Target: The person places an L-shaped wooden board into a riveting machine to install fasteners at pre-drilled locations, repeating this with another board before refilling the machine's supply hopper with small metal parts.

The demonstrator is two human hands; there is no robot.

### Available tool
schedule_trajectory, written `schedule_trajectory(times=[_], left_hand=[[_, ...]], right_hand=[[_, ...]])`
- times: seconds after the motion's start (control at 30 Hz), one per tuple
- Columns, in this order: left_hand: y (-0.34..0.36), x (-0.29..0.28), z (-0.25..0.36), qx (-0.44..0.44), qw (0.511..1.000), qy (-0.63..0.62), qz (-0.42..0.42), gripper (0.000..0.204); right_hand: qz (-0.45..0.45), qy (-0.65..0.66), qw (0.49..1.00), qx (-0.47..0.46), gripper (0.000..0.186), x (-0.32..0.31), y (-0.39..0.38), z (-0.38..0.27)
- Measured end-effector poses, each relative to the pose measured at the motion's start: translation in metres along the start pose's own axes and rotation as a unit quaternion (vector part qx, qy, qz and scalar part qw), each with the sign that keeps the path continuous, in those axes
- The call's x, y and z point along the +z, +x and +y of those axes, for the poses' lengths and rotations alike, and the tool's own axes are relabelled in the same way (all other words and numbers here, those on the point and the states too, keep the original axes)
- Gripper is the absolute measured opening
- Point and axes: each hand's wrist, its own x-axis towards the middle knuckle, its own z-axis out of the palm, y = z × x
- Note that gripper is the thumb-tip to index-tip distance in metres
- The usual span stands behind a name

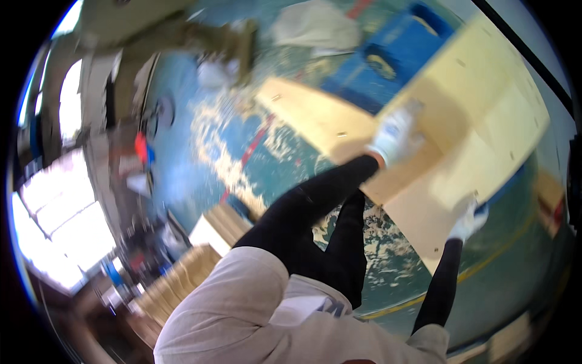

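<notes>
A pale plywood assembly (pixel 482 73) with joined panels and small fittings fills the right of the head view, a longer board (pixel 309 112) extending from it up to the left. My left hand (pixel 394 133), in a white glove, rests against the inner panel with its blurred fingers apart. Lower right, my right hand (pixel 467 221), also gloved, is closed on the outer edge of the panel (pixel 427 203); some fingertips are hard to make out.
A blue plastic platform (pixel 357 76) lies beyond the boards on the paint-worn floor (pixel 273 151). Pale sacking (pixel 318 27) is farther back. Stacked boards (pixel 221 221) and a wooden piece (pixel 170 279) stand at my left, with windows behind. A cardboard-coloured box (pixel 548 191) sits far right.
</notes>
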Motion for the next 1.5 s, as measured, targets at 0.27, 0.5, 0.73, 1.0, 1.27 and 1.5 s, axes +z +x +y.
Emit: schedule_trajectory(times=[0.27, 0.5, 0.73, 1.0, 1.27, 1.5], left_hand=[[-0.366, -0.142, -0.077, -0.392, 0.914, -0.106, -0.016, 0.047], [-0.674, -0.298, -0.201, -0.643, 0.735, -0.127, 0.176, 0.049], [-0.968, -0.395, -0.339, -0.741, 0.612, -0.064, 0.270, 0.065], [-1.232, -0.409, -0.430, -0.813, 0.485, 0.117, 0.300, 0.067], [-1.105, -0.375, -0.436, -0.706, 0.622, 0.021, 0.338, 0.063], [-0.957, -0.454, -0.386, -0.591, 0.746, -0.151, 0.268, 0.061]], right_hand=[[-0.189, 0.012, 0.976, -0.107, 0.041, 0.100, -0.213, -0.076], [-0.543, -0.120, 0.816, -0.160, 0.027, 0.209, -0.462, -0.118], [-0.717, -0.247, 0.645, -0.098, 0.023, 0.302, -0.777, -0.070], [-0.838, -0.267, 0.475, -0.029, 0.034, 0.359, -1.054, 0.029], [-0.698, -0.277, 0.606, 0.262, 0.044, 0.383, -1.124, 0.064], [-0.736, -0.151, 0.649, 0.120, 0.042, 0.331, -1.031, -0.096]])
